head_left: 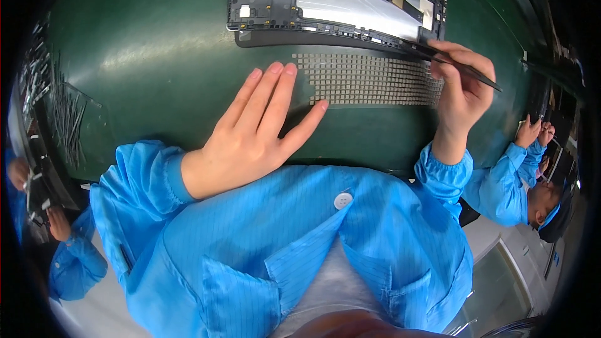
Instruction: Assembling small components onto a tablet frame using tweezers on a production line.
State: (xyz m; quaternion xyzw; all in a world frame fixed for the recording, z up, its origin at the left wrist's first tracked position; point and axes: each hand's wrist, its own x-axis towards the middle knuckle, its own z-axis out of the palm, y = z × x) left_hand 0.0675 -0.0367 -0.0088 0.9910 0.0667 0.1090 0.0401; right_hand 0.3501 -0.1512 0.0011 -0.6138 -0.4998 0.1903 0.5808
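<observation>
My right hand [464, 84] grips a pair of black tweezers [466, 67], their tips reaching to the near edge of a device frame [266, 9]. That frame is black plastic around silvery metal panels, with gold-coloured screws or inserts. Just below it lies a sheet of small grey square pads [369, 80] set out in rows. My left hand [253, 122] lies flat with fingers stretched out, its thumb touching the sheet's lower left corner and its fingertips beside the left edge. Whether a pad sits between the tweezer tips is too small to tell.
A green mat [144, 81] covers the table. Toward its left edge lies a heap of thin dark strips [66, 112]. Co-workers in blue sit on both sides, one with hands [535, 131] raised at the right, another's hand [58, 222] at the left.
</observation>
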